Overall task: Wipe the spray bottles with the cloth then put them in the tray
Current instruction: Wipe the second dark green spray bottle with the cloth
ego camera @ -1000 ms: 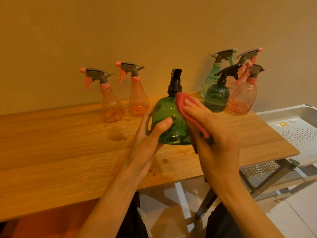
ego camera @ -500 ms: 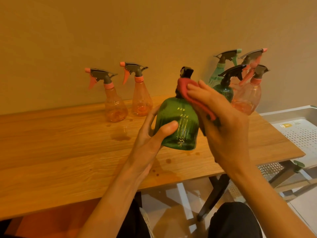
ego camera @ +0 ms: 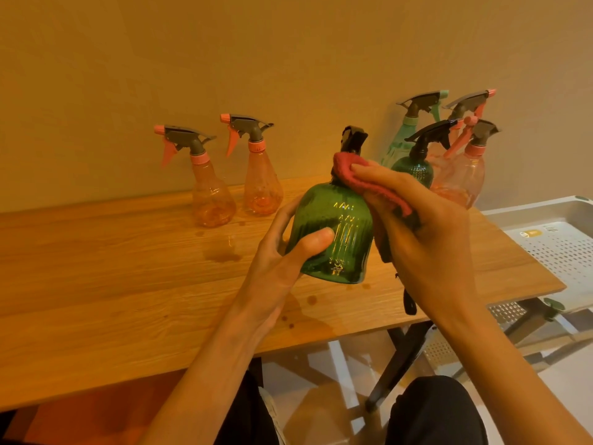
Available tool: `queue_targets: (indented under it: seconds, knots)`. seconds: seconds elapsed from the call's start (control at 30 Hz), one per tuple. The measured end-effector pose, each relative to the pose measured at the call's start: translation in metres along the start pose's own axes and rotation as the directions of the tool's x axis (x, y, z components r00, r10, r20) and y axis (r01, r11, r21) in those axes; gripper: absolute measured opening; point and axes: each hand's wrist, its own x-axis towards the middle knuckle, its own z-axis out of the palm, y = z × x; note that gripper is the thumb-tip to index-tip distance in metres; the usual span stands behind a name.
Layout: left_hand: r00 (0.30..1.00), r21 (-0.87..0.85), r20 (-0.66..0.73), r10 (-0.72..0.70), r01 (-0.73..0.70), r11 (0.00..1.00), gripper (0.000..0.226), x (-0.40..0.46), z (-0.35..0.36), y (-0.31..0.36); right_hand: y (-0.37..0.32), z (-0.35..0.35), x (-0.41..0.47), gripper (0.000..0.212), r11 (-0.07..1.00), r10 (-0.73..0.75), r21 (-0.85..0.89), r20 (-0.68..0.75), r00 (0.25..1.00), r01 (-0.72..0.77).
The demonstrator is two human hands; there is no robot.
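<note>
My left hand (ego camera: 282,255) grips a dark green ribbed spray bottle (ego camera: 337,232), lifted off the wooden table (ego camera: 112,284) with its black spray head pointing up. With a red cloth (ego camera: 359,178) in its grip, my right hand (ego camera: 426,239) presses that cloth against the bottle's neck and right shoulder. Two orange spray bottles (ego camera: 211,194) (ego camera: 261,184) stand at the back near the wall. A cluster of several more bottles (ego camera: 449,155), teal, green and orange, stands at the back right. The white perforated tray (ego camera: 545,207) sits to the right, below table level.
Small water drops and a wet patch (ego camera: 224,252) mark the tabletop. The tray rests on a folding rack (ego camera: 529,313) beside the table's right edge. Black table legs and my knees show under the front edge.
The green bottle has been lifted and tipped upright in my left hand. My right hand slid the red cloth up from the body to the neck below the spray head.
</note>
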Motion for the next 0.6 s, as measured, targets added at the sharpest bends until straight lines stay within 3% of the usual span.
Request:
queue_targets:
  seconds: [0.3, 0.6]
  knots:
    - [0.999, -0.047, -0.05, -0.019, 0.017, 0.999, 0.073, 0.001, -0.001, -0.003, -0.007, 0.012, -0.038, 0.037, 0.997, -0.078, -0.019, -0.02, 0.997, 0.077]
    - [0.996, -0.062, -0.095, -0.001, -0.005, 0.998, 0.075, 0.007, -0.003, 0.0, -0.015, 0.018, -0.074, 0.032, 0.992, -0.11, -0.056, 0.113, 0.987, 0.117]
